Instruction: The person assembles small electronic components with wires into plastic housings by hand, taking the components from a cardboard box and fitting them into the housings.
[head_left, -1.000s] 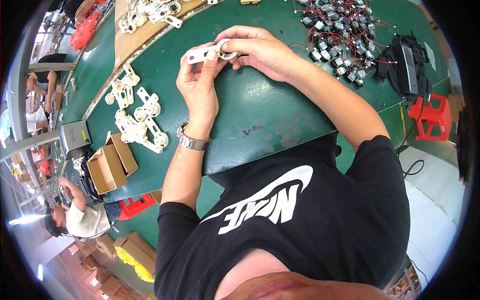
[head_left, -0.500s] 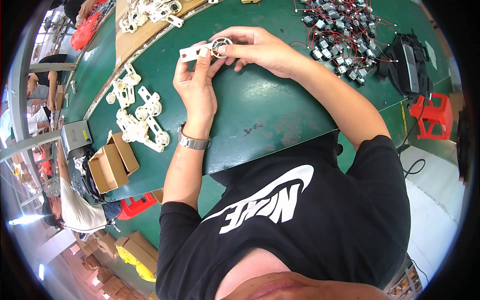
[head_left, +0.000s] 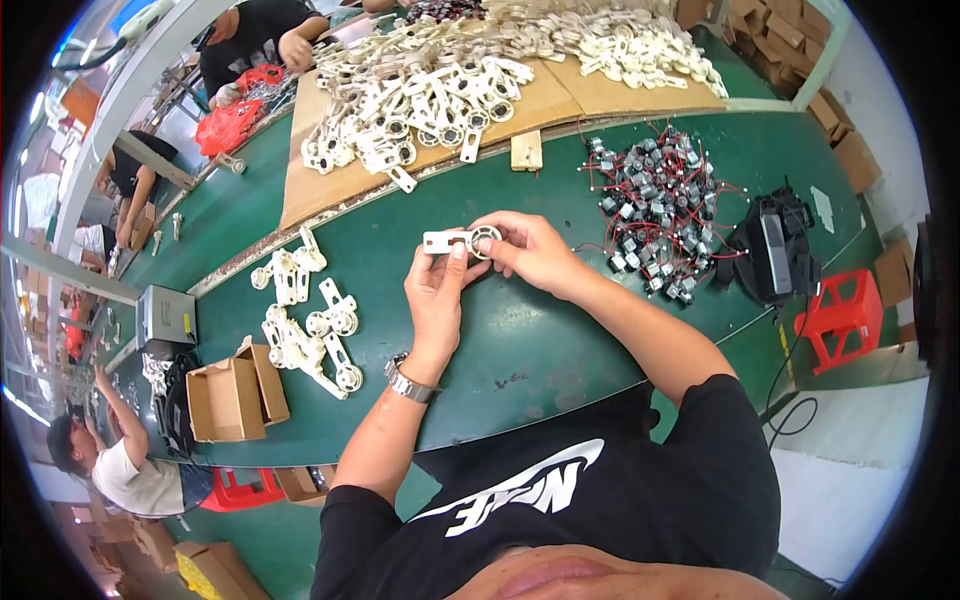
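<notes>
Both hands, left hand and right hand, gripped one white plastic bracket, probably fitting its round end; next called for steady fingers.

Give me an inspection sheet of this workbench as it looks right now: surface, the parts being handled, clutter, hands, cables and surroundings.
Surface: green table, cardboard sheets at the far side.
Job's things: white plastic bracket with a round ring end, held above the table by both hands.
Clutter: loose white brackets, big bracket heap, open cardboard box, small wood block, black bag.
Hands: left hand grips the bracket's flat end; right hand pinches the ring end.
Cables: pile of small motors with red wires; black cord on the floor.
Surroundings: red stool, other workers nearby.
</notes>
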